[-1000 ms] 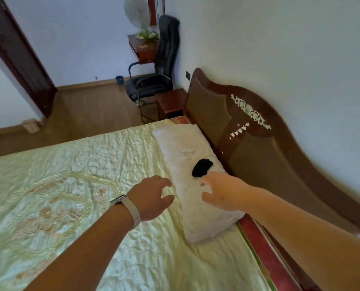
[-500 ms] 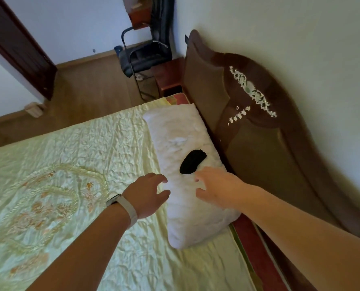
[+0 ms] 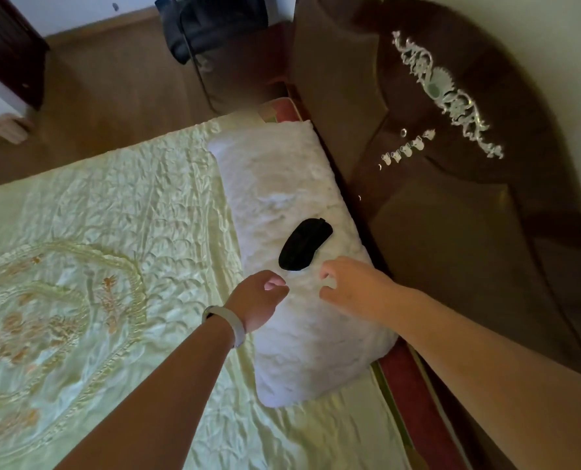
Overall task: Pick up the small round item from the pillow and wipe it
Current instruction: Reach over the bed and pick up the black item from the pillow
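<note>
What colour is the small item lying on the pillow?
Black, plain with no visible pattern, seen in the head view against the white pillow.

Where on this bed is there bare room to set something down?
The bedspread left of the white pillow is bare, as is the pillow's far half. It is crowded around the black item, where the left hand and right hand converge.

Soft daylight, dim corners — motion blur, wide-angle edge warp.
</note>
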### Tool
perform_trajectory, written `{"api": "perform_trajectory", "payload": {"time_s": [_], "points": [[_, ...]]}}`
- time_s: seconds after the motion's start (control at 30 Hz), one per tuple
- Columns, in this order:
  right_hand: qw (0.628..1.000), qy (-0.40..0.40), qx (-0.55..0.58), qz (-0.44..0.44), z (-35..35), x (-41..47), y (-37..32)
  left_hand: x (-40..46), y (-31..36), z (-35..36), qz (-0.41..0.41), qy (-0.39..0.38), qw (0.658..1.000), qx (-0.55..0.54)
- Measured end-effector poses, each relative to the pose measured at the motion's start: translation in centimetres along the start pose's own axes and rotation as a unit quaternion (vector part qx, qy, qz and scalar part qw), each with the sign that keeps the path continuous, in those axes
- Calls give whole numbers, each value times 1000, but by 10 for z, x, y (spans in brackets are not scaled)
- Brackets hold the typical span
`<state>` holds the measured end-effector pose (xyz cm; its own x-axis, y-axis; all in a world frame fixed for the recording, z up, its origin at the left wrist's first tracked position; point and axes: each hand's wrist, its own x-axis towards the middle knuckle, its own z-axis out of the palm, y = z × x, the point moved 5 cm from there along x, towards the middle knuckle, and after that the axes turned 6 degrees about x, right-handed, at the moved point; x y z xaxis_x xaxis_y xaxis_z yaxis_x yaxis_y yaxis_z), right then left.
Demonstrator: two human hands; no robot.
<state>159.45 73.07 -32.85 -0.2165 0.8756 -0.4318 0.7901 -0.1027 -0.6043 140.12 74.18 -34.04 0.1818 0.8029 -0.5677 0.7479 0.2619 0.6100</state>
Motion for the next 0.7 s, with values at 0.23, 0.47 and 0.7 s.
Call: {"api": "perform_trajectory", "payload": {"time_s": [0.23, 0.47, 0.7], "points": [[991, 33, 111, 62, 30, 72, 39, 73, -46, 45, -127, -1, 957, -262], [949, 78, 253, 172, 61, 137, 87, 131, -87, 80, -219, 35, 851, -475], [901, 133, 363, 198, 77, 179, 127, 182, -96, 92, -193, 58, 848, -490]]}}
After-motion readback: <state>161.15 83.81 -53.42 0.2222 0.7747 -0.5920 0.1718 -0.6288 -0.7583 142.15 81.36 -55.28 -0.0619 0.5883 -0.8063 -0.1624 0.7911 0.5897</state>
